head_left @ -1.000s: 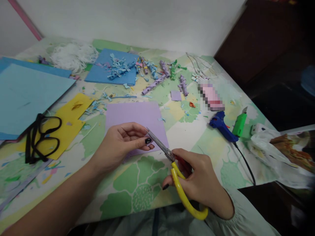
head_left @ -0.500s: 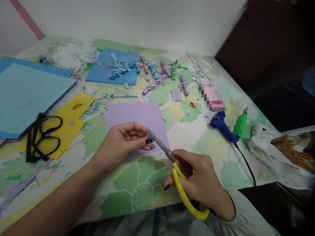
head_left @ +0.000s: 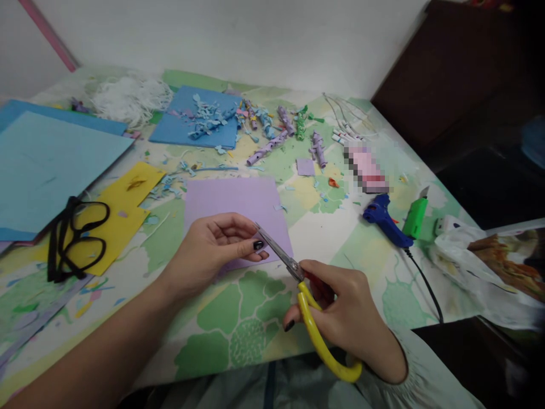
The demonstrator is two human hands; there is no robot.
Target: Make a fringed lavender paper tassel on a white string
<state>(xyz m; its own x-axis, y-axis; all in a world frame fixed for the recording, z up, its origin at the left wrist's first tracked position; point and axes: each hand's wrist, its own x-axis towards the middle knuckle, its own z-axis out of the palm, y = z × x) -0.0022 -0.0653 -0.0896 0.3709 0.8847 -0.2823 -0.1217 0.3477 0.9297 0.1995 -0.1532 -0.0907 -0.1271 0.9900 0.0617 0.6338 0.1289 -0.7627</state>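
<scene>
- The left hand (head_left: 225, 238), the right hand (head_left: 340, 301) and the yellow-handled scissors (head_left: 293, 266) are keeping almost the same place as half a second ago, the view shifting only slightly
- The right hand is gripping the scissors, fingers closing round the handles; the blades are pointing at the left fingertips
- The left hand is curling, thumb nearly meeting the fingertips; whether it is pinching anything, I cannot tell
- The lilac sheet (head_left: 238, 196) is lying on the table (head_left: 319, 244), partly hidden by the left hand
</scene>
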